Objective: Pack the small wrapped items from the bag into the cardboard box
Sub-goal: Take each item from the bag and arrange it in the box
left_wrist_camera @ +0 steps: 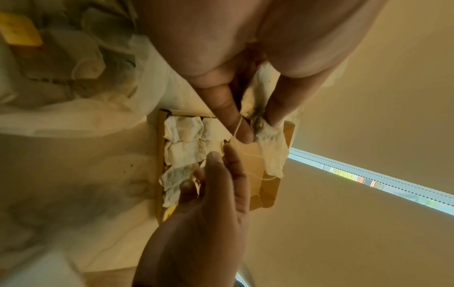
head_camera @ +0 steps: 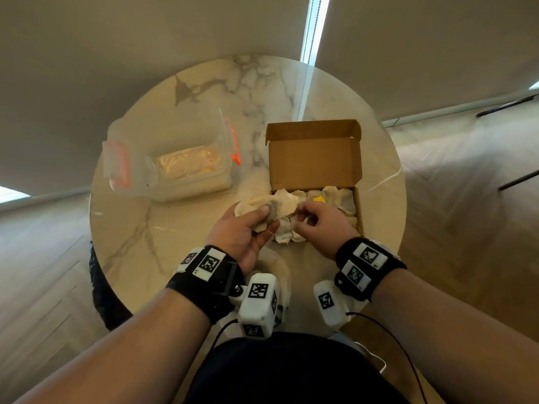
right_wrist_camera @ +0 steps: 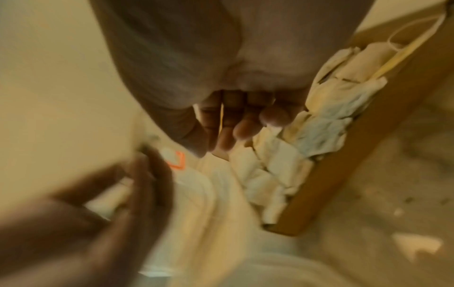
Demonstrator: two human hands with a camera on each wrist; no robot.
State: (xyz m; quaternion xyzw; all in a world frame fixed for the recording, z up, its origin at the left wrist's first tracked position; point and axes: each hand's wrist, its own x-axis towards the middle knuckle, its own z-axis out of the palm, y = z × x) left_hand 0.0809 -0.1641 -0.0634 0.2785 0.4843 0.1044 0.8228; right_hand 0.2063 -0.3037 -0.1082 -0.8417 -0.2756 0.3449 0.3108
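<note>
The open cardboard box (head_camera: pixel 315 158) stands on the right of the table, with several pale wrapped tea bags (head_camera: pixel 341 199) lying in its tray. Just left of the box, my left hand (head_camera: pixel 267 218) grips a bunch of tea bags (head_camera: pixel 280 204) between thumb and fingers. In the left wrist view one held tea bag (left_wrist_camera: pixel 271 153) hangs over the box (left_wrist_camera: pixel 267 194) with a string trailing from it. My right hand (head_camera: pixel 304 212) hovers over the box's near-left corner and pinches a tea bag (left_wrist_camera: pixel 194 178) by its edge. The blurred right wrist view shows curled fingers (right_wrist_camera: pixel 240 128) beside the packed bags (right_wrist_camera: pixel 277 165).
A clear plastic zip bag (head_camera: pixel 175 167) with orange seals lies on the left of the round marble table (head_camera: pixel 204 91), with more wrapped items inside. A yellow tag (head_camera: pixel 319 199) shows among the packed bags. The table's near edge is close to my wrists.
</note>
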